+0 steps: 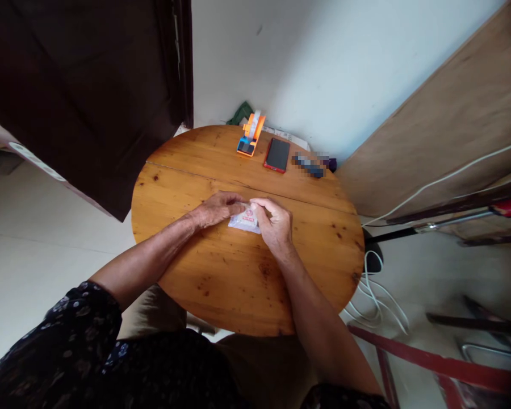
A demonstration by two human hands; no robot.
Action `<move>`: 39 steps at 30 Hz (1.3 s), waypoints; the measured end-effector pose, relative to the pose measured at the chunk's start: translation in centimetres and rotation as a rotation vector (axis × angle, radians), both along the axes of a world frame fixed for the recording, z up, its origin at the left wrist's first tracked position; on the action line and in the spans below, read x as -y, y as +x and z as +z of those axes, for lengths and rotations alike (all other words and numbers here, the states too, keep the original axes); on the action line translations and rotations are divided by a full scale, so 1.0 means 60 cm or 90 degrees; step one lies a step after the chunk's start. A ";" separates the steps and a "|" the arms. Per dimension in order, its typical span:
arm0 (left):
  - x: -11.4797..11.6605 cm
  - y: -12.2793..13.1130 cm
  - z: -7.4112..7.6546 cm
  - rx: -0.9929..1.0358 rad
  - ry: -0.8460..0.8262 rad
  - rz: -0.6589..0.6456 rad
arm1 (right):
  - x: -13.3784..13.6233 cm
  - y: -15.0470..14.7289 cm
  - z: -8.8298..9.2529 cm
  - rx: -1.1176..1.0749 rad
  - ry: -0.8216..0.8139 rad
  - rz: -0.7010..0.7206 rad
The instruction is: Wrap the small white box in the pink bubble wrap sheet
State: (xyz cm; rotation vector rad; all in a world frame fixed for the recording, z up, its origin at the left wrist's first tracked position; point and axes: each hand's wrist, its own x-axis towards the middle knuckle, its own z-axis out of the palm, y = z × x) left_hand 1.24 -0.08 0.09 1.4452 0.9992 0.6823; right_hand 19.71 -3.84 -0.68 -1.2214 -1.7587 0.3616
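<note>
A small clear plastic packet [247,218] with red print on a white inside lies near the middle of the round wooden table [221,261]. My left hand [219,209] comes in from the left, its thumb and fingers closed on the packet's upper left part. From the right, my right hand [275,221] pinches the upper right corner between thumb and forefinger. The lower edge of the packet shows free between the two hands. Fingers cover its upper corners.
Toward the back of the table stand an orange and blue tape dispenser [251,133], a phone [277,154] in a red case and a blurred-out dark item [309,165]. White cable [372,292] lies coiled on the floor at right, near a red chair frame [434,360].
</note>
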 end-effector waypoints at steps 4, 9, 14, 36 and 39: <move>-0.002 -0.001 -0.003 -0.004 0.024 0.000 | 0.004 0.002 0.005 0.068 0.055 0.000; -0.001 -0.001 -0.002 -0.002 0.027 0.010 | 0.012 0.003 0.015 0.178 0.093 -0.005; 0.003 -0.001 0.007 -0.012 0.013 0.028 | 0.021 0.002 0.022 0.250 0.137 0.009; -0.001 0.001 0.004 -0.001 0.023 0.033 | 0.023 0.004 0.028 0.145 0.130 0.003; 0.001 0.002 0.009 -0.014 0.016 0.047 | 0.021 0.012 0.034 0.073 0.123 -0.023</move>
